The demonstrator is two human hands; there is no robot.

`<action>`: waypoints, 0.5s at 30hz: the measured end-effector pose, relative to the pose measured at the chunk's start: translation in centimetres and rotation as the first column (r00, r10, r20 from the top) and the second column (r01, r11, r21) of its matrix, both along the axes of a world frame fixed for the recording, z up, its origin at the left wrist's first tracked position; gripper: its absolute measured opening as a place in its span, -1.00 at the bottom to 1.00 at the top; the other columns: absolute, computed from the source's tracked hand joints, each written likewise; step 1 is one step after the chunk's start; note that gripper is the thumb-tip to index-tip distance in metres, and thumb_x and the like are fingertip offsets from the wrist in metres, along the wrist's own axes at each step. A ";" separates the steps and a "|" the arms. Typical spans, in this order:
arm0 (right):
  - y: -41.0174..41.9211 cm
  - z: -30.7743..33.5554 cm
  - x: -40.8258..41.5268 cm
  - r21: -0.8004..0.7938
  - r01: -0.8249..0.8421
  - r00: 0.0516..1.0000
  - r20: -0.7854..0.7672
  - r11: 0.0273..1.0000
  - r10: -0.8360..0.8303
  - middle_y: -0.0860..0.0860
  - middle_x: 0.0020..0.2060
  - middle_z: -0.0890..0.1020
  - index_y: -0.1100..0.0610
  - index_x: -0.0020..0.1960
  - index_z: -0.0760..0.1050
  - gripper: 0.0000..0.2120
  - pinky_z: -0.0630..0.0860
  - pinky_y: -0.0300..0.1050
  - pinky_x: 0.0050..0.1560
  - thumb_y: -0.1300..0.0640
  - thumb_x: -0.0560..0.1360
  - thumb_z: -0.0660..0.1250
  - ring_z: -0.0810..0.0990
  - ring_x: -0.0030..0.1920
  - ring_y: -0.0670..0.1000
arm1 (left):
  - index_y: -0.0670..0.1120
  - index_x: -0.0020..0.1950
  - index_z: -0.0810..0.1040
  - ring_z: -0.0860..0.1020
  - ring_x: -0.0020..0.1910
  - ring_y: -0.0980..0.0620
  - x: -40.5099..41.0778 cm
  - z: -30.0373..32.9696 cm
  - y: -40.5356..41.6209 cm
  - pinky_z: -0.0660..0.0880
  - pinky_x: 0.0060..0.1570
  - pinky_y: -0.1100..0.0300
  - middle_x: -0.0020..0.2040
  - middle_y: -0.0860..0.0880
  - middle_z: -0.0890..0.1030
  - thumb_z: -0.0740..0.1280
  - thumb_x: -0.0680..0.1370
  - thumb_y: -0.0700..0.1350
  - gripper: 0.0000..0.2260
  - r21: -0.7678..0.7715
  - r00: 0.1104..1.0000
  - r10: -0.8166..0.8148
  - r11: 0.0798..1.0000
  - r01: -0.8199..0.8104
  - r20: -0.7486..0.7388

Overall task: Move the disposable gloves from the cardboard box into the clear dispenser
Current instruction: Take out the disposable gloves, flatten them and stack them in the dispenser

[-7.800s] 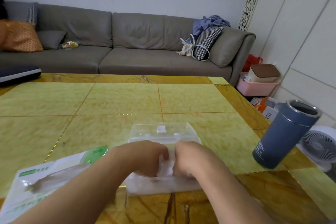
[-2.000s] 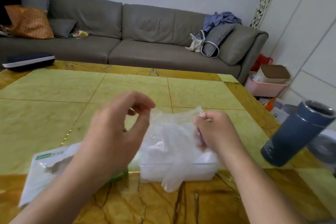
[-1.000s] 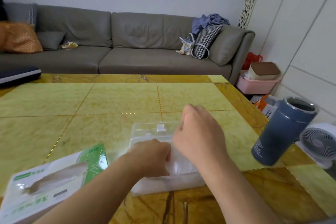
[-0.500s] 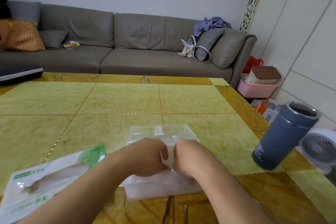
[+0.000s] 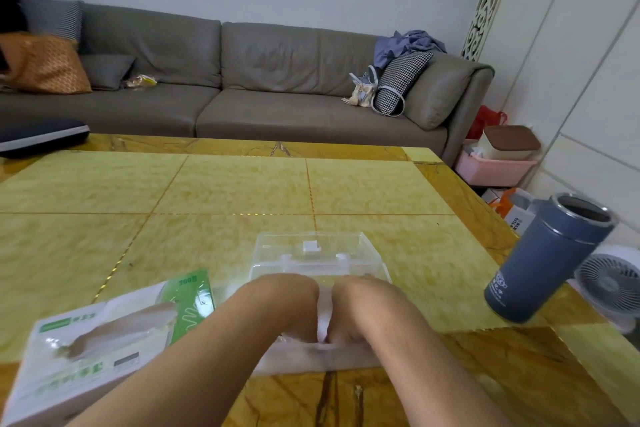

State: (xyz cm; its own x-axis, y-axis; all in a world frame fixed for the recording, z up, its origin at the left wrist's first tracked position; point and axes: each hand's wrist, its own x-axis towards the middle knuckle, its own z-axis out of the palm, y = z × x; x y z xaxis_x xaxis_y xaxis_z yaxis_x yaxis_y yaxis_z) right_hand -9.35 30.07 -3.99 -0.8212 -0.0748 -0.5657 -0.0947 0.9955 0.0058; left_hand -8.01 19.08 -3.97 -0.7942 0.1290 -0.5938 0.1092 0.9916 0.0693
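A: Hands?

B: Left hand (image 5: pixel 284 305) and right hand (image 5: pixel 360 308) are side by side, knuckles up, both down in the clear dispenser (image 5: pixel 317 255) at the near table (image 5: pixel 225 191) edge. The fingers are hidden, so I can't tell whether they're clenched or flat.

A: Gloves?

B: The disposable gloves (image 5: pixel 323 317) are a whitish wad inside the dispenser, under and between the hands. My guess is they're being tamped down so the stack sits low enough for the lid to close.

A: Lid?

B: It's flipped back on the far side, out of the way.

A: Box?

B: The cardboard box (image 5: pixel 104 340) lies flat to the left, just beside the left forearm, with its slot facing up. I can't tell if any gloves are left inside.

A: Other stuff?

B: A blue tumbler (image 5: pixel 550 260) stands well off to the right, clear of the work.
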 end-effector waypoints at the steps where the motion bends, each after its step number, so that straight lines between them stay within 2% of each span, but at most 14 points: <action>1: -0.1 0.0 -0.1 0.012 0.000 1.000 0.018 1.000 -0.001 0.07 0.01 0.53 0.10 -0.10 0.48 -0.76 0.47 -0.08 -0.02 -0.01 0.51 0.48 0.52 -0.01 0.11 | -0.13 0.14 0.63 0.53 -0.14 -0.03 -0.1 -0.1 0.1 0.55 0.09 0.10 -0.22 -0.01 0.53 0.33 0.65 -0.02 -0.78 -0.006 1.000 0.003 1.000 -0.003 0.002; 3: -0.3 0.1 -0.1 0.008 0.004 0.999 0.036 1.000 -0.004 0.12 0.19 0.53 0.11 0.17 0.54 -0.75 0.51 -0.05 0.07 0.03 0.56 0.43 0.56 0.20 0.13 | -0.11 0.14 0.59 0.52 -0.06 -0.04 -0.1 -0.5 0.2 0.53 0.13 0.09 -0.09 -0.01 0.53 0.34 0.63 -0.01 -0.81 -0.005 0.999 0.017 1.000 -0.017 -0.031; 5: -0.4 0.4 0.0 -0.007 0.004 0.999 0.051 1.000 -0.003 0.13 0.33 0.48 0.08 0.29 0.51 -0.72 0.54 -0.02 0.19 0.04 0.61 0.37 0.52 0.36 0.13 | -0.07 0.06 0.55 0.53 -0.08 -0.04 0.1 -0.9 0.0 0.50 -0.03 0.12 -0.10 0.00 0.54 0.37 0.60 0.01 -0.84 0.011 0.994 0.014 1.000 -0.013 -0.109; 8: -0.6 0.4 0.3 -0.016 0.030 0.999 0.035 0.999 -0.029 0.17 0.40 0.44 0.11 0.36 0.51 -0.66 0.53 -0.04 0.15 0.02 0.63 0.34 0.55 0.29 0.12 | -0.07 0.02 0.57 0.55 -0.12 -0.05 0.3 -0.8 -1.0 0.46 -0.13 0.11 -0.10 -0.03 0.58 0.37 0.60 0.04 -0.81 0.062 0.990 -0.004 0.998 0.013 -0.144; 10: -0.7 0.4 0.4 -0.020 0.045 0.999 0.011 0.999 -0.045 0.17 0.25 0.53 0.14 0.25 0.56 -0.71 0.53 -0.07 -0.01 0.01 0.61 0.35 0.57 0.05 0.12 | -0.12 0.17 0.61 0.60 0.01 -0.08 0.7 0.0 -1.6 0.49 -0.04 0.08 0.03 -0.07 0.63 0.32 0.64 0.08 -0.71 0.090 0.989 -0.031 0.995 0.044 -0.143; 12: -0.4 0.5 0.6 -0.062 0.055 0.996 -0.065 0.997 -0.059 0.09 -0.08 0.57 0.14 -0.03 0.55 -0.89 0.45 -0.12 -0.26 0.09 0.59 0.34 0.52 -0.21 0.06 | -0.04 0.42 0.54 0.57 0.26 -0.09 1.3 1.5 -2.2 0.47 0.13 0.09 0.29 -0.04 0.62 0.23 0.70 0.04 -0.67 0.130 0.986 -0.054 0.989 0.075 -0.158; 13: -0.3 0.8 0.8 -0.077 0.067 0.991 -0.114 0.995 -0.076 0.06 -0.18 0.53 0.14 -0.08 0.51 -0.92 0.40 -0.13 -0.34 0.17 0.58 0.30 0.50 -0.28 0.04 | 0.02 0.49 0.49 0.54 0.33 -0.04 1.7 2.1 -2.7 0.45 0.17 0.14 0.38 0.01 0.58 0.20 0.72 -0.03 -0.67 0.176 0.982 -0.063 0.980 0.095 -0.177; 15: -0.2 1.8 1.5 -0.112 0.073 0.971 -0.221 0.991 -0.097 0.03 -0.21 0.51 0.15 -0.02 0.49 -0.91 0.39 -0.14 -0.38 0.28 0.55 0.23 0.49 -0.31 0.03 | 0.13 0.49 0.47 0.52 0.34 0.11 3.0 3.3 -4.4 0.44 0.21 0.26 0.40 0.16 0.55 0.15 0.72 -0.17 -0.61 0.288 0.970 -0.037 0.951 0.107 -0.239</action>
